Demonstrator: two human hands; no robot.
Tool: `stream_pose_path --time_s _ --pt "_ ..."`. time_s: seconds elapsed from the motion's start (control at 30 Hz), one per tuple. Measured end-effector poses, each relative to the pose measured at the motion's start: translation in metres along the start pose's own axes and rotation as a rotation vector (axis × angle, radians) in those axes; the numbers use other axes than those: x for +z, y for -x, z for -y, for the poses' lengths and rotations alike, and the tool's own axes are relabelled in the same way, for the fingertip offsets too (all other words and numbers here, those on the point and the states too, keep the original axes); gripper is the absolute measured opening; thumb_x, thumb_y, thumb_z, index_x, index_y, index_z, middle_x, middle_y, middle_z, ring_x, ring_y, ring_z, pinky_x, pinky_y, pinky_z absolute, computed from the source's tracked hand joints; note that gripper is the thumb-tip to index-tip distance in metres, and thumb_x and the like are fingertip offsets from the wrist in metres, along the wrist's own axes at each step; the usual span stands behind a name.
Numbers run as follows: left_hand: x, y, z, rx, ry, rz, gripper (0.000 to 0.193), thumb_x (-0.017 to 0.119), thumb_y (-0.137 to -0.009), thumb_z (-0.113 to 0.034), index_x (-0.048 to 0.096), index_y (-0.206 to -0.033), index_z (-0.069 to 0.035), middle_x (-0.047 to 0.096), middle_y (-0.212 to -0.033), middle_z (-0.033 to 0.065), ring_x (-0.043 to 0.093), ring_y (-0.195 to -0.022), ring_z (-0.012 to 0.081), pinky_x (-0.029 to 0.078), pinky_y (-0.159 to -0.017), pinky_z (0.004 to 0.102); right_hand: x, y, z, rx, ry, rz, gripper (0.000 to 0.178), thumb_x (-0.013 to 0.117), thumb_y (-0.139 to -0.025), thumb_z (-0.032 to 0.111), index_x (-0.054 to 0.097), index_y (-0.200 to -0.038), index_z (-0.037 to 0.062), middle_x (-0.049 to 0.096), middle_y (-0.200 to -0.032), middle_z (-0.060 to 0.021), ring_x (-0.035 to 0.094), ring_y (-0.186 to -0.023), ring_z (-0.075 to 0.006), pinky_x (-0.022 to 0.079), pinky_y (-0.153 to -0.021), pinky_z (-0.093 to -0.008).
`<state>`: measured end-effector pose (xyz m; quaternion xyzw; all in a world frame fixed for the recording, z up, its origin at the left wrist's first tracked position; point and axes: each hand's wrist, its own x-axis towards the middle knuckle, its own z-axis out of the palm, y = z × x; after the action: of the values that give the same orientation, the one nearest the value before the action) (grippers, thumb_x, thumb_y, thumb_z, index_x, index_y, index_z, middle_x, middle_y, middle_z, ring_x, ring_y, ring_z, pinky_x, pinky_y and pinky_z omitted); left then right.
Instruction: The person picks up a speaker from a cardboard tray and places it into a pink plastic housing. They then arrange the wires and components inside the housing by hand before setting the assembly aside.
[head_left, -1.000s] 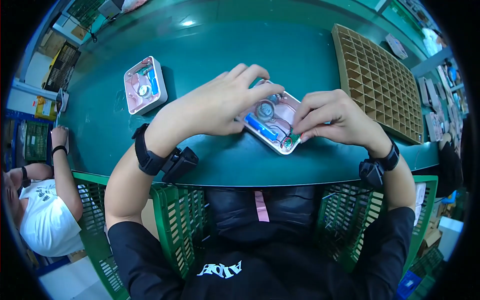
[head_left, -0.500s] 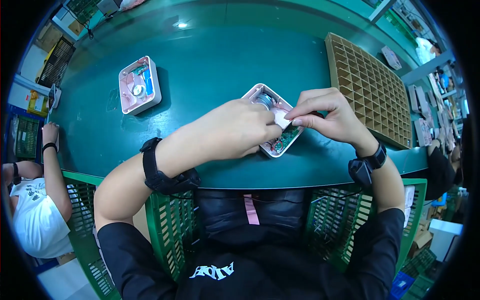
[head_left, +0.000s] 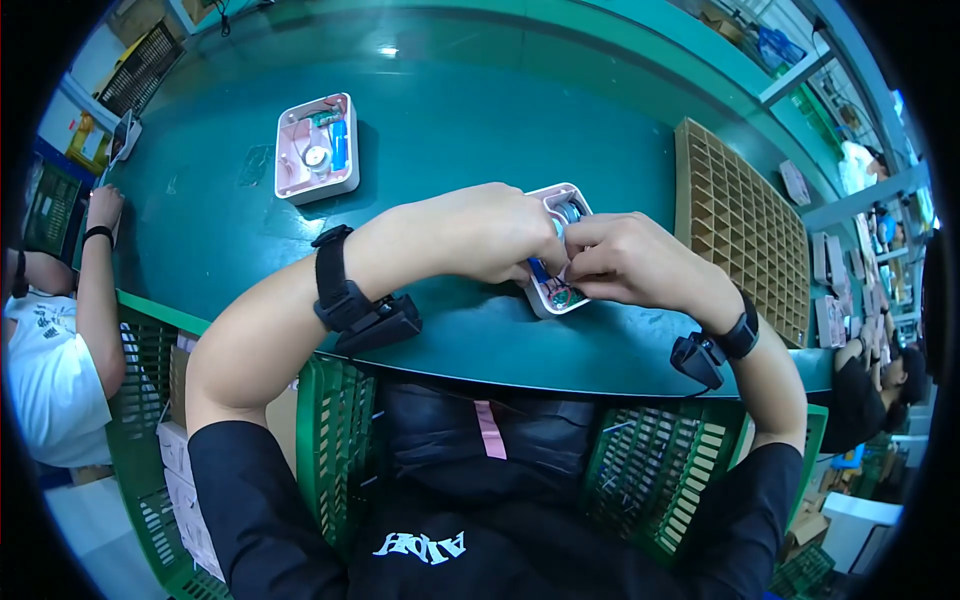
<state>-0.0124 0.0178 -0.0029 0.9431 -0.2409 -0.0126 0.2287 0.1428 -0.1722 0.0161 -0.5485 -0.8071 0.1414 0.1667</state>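
Note:
A pale pink and white plastic case [head_left: 548, 309], open at the top, lies tilted on the green table between my hands. Inside it show a round metallic part [head_left: 570, 211], thin wires and a bit of green circuit board near the lower end. A blue part peeks out beside my left fingers. My left hand [head_left: 510, 235] reaches over the case's left side, its fingers closed on the case wall. From the right, my right hand [head_left: 635, 262] dips into the case with fingertips pinched together; what they hold is hidden.
A second open case [head_left: 317, 150] with a blue cylinder and wires sits at the left. A cardboard divider grid [head_left: 745, 225] stands at the right. Green crates [head_left: 650, 470] flank my lap below the table's edge. At the far left, another person's arm [head_left: 98, 260] rests on the table.
The view has shifted, so the table things sit differently in it. My right fingers have gone deeper into the case and closer to my left. The white piece seen between them earlier is hidden.

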Motion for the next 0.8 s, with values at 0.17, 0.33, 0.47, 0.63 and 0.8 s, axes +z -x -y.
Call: stream_pose_path --time_s 0.17,0.33,0.47,0.63,0.8 --pt "-0.006 0.004 -0.001 -0.108 0.033 0.046 0.023 0.081 -0.082 -0.017 0.082 -0.104 -0.014 0.077 -0.09 0.0121 0.073 -0.084 0.0341 0.057 -0.074 0.0446 -0.007 -0.01 -0.002 -0.013 0.041 0.141 0.016 0.081 -0.078 0.014 0.073 -0.088 0.0055 0.061 -0.089 -0.0068 0.064 -0.084 -0.0288 0.052 -0.072 -0.0415" --pt "-0.002 0.001 0.003 -0.115 0.051 0.041 0.023 0.081 -0.082 -0.017 0.083 -0.105 -0.015 0.078 -0.09 0.0131 0.073 -0.083 0.0339 0.058 -0.075 0.0438 -0.01 -0.006 0.0 0.007 0.058 0.162 0.016 0.08 -0.077 0.018 0.073 -0.086 0.0068 0.06 -0.093 -0.0074 0.064 -0.091 -0.0282 0.053 -0.072 -0.0414" --pt "0.004 0.002 0.005 -0.073 0.035 0.01 0.022 0.081 -0.082 -0.017 0.083 -0.103 -0.015 0.078 -0.091 0.0122 0.074 -0.085 0.0335 0.058 -0.076 0.0436 -0.009 -0.016 0.004 -0.064 0.163 0.135 0.015 0.081 -0.076 0.018 0.073 -0.08 0.007 0.062 -0.099 -0.0075 0.062 -0.101 -0.0283 0.053 -0.08 -0.0418" --pt "0.004 0.002 0.004 -0.079 0.053 0.019 0.021 0.08 -0.083 -0.017 0.083 -0.103 -0.015 0.078 -0.092 0.011 0.073 -0.085 0.0334 0.058 -0.076 0.0438 -0.013 -0.022 0.018 -0.086 0.303 0.187 0.015 0.08 -0.077 0.019 0.072 -0.08 0.0073 0.063 -0.115 -0.0074 0.057 -0.119 -0.0328 0.047 -0.098 -0.0478" --pt "0.005 0.0 0.001 -0.126 0.069 0.073 0.022 0.079 -0.085 -0.016 0.084 -0.106 -0.015 0.078 -0.092 0.012 0.073 -0.083 0.0327 0.057 -0.075 0.0438 -0.005 -0.025 0.013 -0.127 0.288 0.194 0.013 0.079 -0.076 0.018 0.071 -0.076 0.0072 0.065 -0.115 -0.0075 0.056 -0.123 -0.0315 0.045 -0.105 -0.0469"
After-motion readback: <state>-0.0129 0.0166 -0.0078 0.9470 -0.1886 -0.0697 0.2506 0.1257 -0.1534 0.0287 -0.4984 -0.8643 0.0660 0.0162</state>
